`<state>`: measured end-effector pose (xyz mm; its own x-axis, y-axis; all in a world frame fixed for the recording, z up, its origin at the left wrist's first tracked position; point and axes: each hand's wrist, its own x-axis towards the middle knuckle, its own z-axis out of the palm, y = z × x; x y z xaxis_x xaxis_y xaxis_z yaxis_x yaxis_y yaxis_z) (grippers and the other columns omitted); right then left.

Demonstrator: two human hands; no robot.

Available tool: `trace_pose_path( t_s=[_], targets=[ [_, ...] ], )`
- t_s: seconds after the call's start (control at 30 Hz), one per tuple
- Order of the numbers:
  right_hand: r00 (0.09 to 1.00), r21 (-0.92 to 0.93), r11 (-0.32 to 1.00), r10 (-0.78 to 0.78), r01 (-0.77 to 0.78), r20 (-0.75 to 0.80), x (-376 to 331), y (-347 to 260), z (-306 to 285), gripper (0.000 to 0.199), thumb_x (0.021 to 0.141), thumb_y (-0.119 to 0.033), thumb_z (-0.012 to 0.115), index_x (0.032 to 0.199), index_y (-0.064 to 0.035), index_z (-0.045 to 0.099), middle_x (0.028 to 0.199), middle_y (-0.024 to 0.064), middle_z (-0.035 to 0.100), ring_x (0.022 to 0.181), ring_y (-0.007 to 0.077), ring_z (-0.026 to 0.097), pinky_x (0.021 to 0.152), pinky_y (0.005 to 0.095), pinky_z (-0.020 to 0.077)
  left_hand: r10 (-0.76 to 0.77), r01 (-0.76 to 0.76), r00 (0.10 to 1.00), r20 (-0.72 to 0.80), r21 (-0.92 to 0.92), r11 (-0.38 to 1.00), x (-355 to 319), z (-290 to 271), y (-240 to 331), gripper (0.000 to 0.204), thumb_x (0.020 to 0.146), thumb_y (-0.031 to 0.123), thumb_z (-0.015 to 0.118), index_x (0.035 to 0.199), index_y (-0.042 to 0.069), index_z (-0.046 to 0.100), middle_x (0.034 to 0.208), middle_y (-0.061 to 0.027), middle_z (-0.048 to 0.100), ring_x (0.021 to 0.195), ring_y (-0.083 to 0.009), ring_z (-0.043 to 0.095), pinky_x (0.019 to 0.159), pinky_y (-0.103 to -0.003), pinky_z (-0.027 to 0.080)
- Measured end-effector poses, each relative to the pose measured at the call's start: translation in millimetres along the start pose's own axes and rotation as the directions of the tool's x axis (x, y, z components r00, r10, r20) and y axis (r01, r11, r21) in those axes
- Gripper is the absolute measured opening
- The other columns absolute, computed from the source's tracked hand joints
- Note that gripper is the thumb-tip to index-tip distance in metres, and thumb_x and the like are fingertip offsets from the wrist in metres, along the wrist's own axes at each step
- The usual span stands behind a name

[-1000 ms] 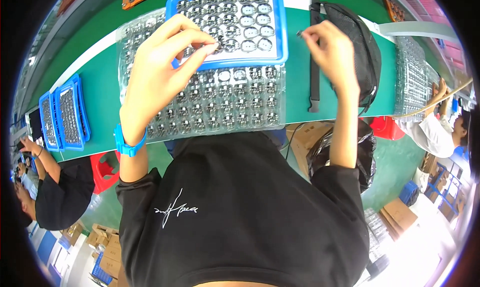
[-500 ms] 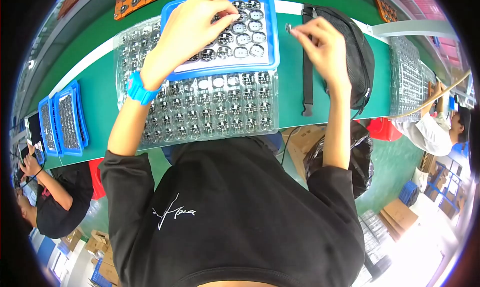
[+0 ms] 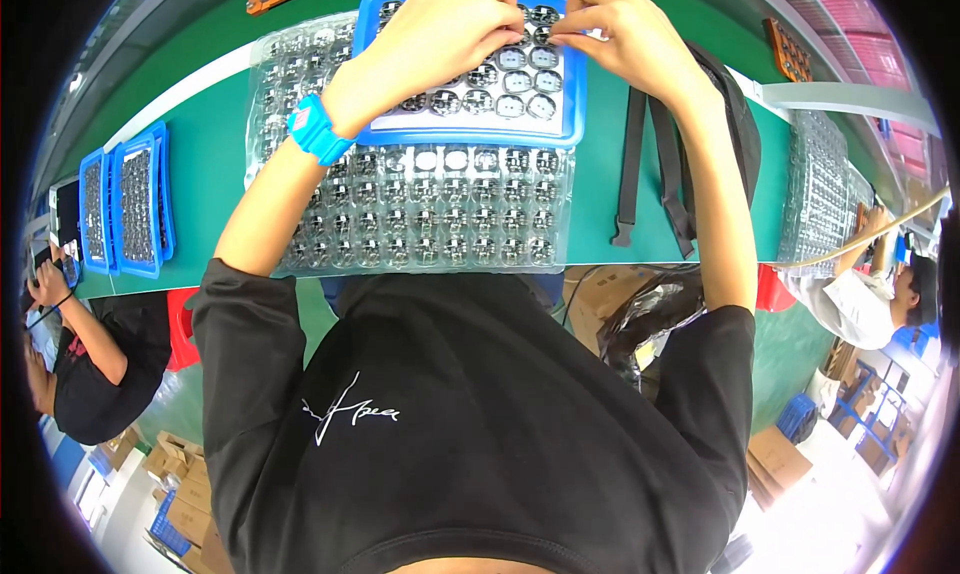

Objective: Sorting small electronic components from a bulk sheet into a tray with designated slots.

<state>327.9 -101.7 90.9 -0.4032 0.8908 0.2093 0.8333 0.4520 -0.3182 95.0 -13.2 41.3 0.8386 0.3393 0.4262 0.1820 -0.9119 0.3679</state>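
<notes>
We are at a long green bench, and the person facing it wears a black shirt with white script-like lettering on the chest. On the bench lies a wide clear plastic tray, its pockets mostly filled with dark round parts. A blue-rimmed tray overlaps its far side, and a black bag sits to the right, partly behind the right forearm. Both hands are over the far right part of the blue-rimmed tray: the left hand reaches across from the left, the right hand from the right, fingertips bunched and a narrow gap between them. We cannot tell whether either is clamped on a part. A blue wristwatch circles the left wrist. Smallest are the round parts on the blue-rimmed tray's white sheet, directly beneath and nearer than the hands.
</notes>
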Motion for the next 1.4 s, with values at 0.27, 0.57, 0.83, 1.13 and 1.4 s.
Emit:
trace_pose_path(
  t_s=[0.27, 0.57, 0.83, 1.13, 1.4],
  targets=[
    [0.999, -0.008, 0.999, -0.040, 0.040, 0.009, -1, 9, 0, 0.016, 0.084, -0.011, 0.081, 0.095, 0.0000, 0.080, 0.097, 0.0173, 0.070, 0.094, 0.0374, 0.070, 0.081, 0.0452, 0.0546, 0.045, -0.041, 0.999, -0.022, 0.156, 0.987, 0, 7, 11, 0.012, 0.095, 0.016, 0.069, 0.093, 0.005, 0.073, 0.097, -0.0129, 0.065, 0.095, -0.0354, 0.067, 0.083, -0.048, 0.053],
    [0.997, -0.049, 0.997, -0.053, 0.056, 0.056, 2, 23, 8, 0.018, 0.086, -0.014, 0.083, 0.100, -0.0036, 0.082, 0.090, 0.0106, 0.066, 0.086, 0.0290, 0.070, 0.078, 0.0408, 0.0544, 0.060, -0.049, 0.997, -0.050, 0.196, 0.979, -2, 13, -2, 0.012, 0.095, 0.017, 0.070, 0.094, 0.006, 0.073, 0.100, -0.0094, 0.067, 0.097, -0.0311, 0.067, 0.084, -0.045, 0.054],
    [0.992, 0.006, 0.995, -0.096, 0.096, 0.079, -1, 24, 7, 0.016, 0.085, -0.011, 0.083, 0.099, -0.0035, 0.082, 0.091, 0.0094, 0.067, 0.085, 0.0283, 0.069, 0.078, 0.0397, 0.0553, 0.061, -0.038, 0.993, -0.101, 0.222, 0.974, -9, 27, 0, 0.010, 0.093, 0.018, 0.070, 0.092, 0.008, 0.071, 0.098, -0.0069, 0.065, 0.099, -0.0288, 0.068, 0.086, -0.045, 0.054],
    [0.988, -0.031, 0.990, -0.136, 0.138, 0.079, 5, 28, 4, 0.015, 0.085, -0.011, 0.083, 0.098, -0.0040, 0.082, 0.091, 0.0075, 0.067, 0.091, 0.0267, 0.068, 0.080, 0.0394, 0.0554, 0.072, -0.035, 0.989, -0.128, 0.272, 0.962, -6, 27, 1, 0.007, 0.089, 0.013, 0.071, 0.088, 0.007, 0.070, 0.097, -0.0078, 0.065, 0.099, -0.0293, 0.068, 0.085, -0.045, 0.054],
    [0.980, -0.024, 0.988, -0.146, 0.150, 0.137, 10, 26, -1, 0.016, 0.085, -0.012, 0.083, 0.098, -0.0033, 0.082, 0.091, 0.0085, 0.066, 0.090, 0.0275, 0.068, 0.079, 0.0405, 0.0544, 0.053, -0.015, 0.989, -0.139, 0.262, 0.965, -7, 27, 1, 0.004, 0.085, 0.009, 0.073, 0.088, 0.006, 0.072, 0.100, -0.0084, 0.066, 0.100, -0.0296, 0.068, 0.085, -0.044, 0.055]
  ],
)
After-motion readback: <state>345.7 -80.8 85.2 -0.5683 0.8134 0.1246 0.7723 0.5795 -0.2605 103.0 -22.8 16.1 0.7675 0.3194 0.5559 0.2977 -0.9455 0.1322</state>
